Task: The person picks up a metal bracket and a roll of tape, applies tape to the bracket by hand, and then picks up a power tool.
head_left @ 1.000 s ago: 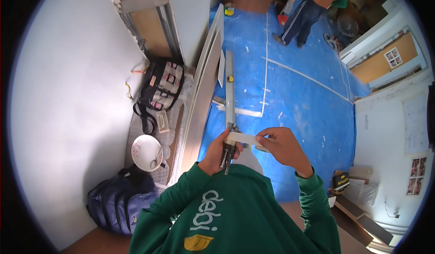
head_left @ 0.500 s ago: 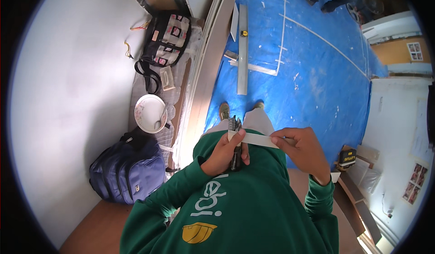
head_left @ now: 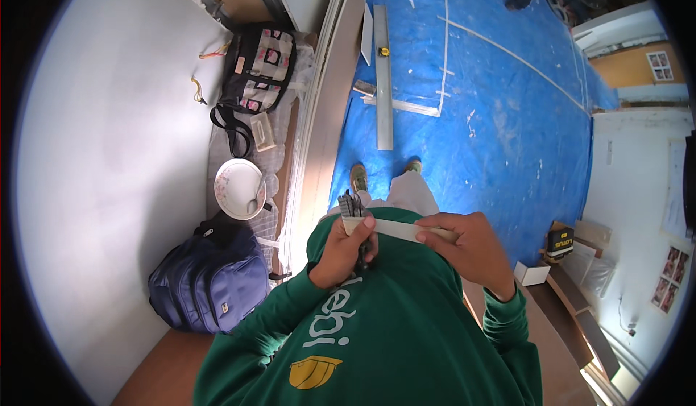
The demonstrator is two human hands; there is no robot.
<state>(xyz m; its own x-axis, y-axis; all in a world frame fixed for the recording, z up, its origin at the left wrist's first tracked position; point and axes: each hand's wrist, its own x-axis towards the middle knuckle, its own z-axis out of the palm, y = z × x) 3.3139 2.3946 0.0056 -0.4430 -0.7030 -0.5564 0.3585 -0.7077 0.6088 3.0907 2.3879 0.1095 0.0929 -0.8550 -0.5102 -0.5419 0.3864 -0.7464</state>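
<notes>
The left hand (head_left: 339, 254) was closed around a bunch of thin rods (head_left: 351, 204), with its thumb pressed by the white tape (head_left: 399, 230) that went around them. The bunch was held up in front of the person's belly. Its long side ran away from the body. The grey far ends poked out past the hand and leaned a bit left. The dark near end pointed back at the green shirt (head_left: 384, 319). The right hand (head_left: 475, 246) pinched the tape between thumb and finger. The tape was pulled straight, side to side, across the way the rods ran.

Farther out, a long metal bar (head_left: 384, 109) lay near the left edge of the blue sheet (head_left: 515, 159), pointing away from the person. To the left, a bowl (head_left: 232, 188) with a spoon (head_left: 254, 204) sat on a ledge. A purple backpack (head_left: 217, 279) was near the bowl.
</notes>
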